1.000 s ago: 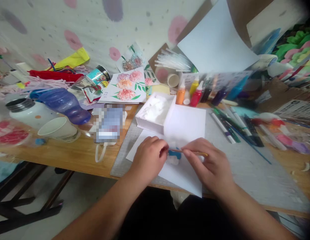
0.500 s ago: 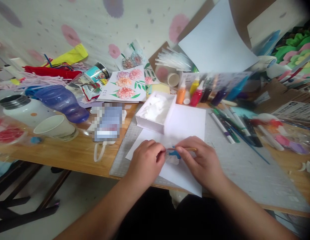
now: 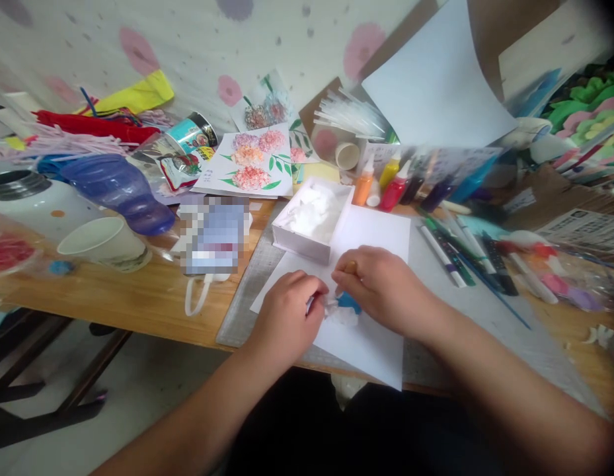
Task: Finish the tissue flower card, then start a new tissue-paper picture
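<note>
My left hand (image 3: 291,309) is closed in a pinch over the white paper sheet (image 3: 369,350); what its fingertips hold, if anything, is hidden. Facing it, my right hand (image 3: 383,284) is closed around a thin wooden stick (image 3: 351,267), whose rounded end shows between the fingers. Below the fingertips lie a crumpled, whitish, see-through piece (image 3: 344,315) and a blue patch (image 3: 349,303), partly covered by the right hand. Just behind the hands stands a white open box (image 3: 303,242) with white fluffy material (image 3: 314,210) inside.
A grey cutting mat (image 3: 450,337) lies under the paper. To the right are markers (image 3: 443,254) and a thin blue stick (image 3: 507,305). Paint bottles (image 3: 396,190) stand behind. On the left are a phone (image 3: 215,235), a paper cup (image 3: 106,246) and flower pictures (image 3: 252,162).
My right hand has moved slightly up and turned, so the stick that lay crosswise between the hands now points its end toward me. The left hand stays nearly in place; the view shifted slightly.
</note>
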Tool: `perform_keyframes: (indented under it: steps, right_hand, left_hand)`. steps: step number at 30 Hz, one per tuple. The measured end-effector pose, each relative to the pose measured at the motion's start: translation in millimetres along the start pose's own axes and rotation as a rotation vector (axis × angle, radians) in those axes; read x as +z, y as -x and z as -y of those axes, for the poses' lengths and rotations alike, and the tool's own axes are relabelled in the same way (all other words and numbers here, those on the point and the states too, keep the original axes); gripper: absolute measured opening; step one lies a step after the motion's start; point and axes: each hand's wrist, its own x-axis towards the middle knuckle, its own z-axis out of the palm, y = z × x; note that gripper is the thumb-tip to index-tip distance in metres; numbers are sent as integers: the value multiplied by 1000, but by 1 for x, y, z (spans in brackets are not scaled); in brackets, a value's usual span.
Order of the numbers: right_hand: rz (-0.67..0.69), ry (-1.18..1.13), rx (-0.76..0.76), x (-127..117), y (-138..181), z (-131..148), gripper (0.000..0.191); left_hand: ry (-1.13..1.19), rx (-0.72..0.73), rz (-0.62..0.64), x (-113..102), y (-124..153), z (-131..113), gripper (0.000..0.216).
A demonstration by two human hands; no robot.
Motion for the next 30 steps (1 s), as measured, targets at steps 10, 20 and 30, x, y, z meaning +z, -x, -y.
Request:
perform_keyframes:
  steps: [10,20,30]
  right_hand:
    - [93,-98,55,0,-24,0,29]
    - [-262,-677,236,-17,-8,-35,23]
    - [-18,-700,159,10,-10,-29,28]
  left_hand:
    - [39,-53,-111,-14,-5,9,13]
    - [-220,14,286,-42,-17,28,36]
    - [-193,58,263,-41,-30,33,33]
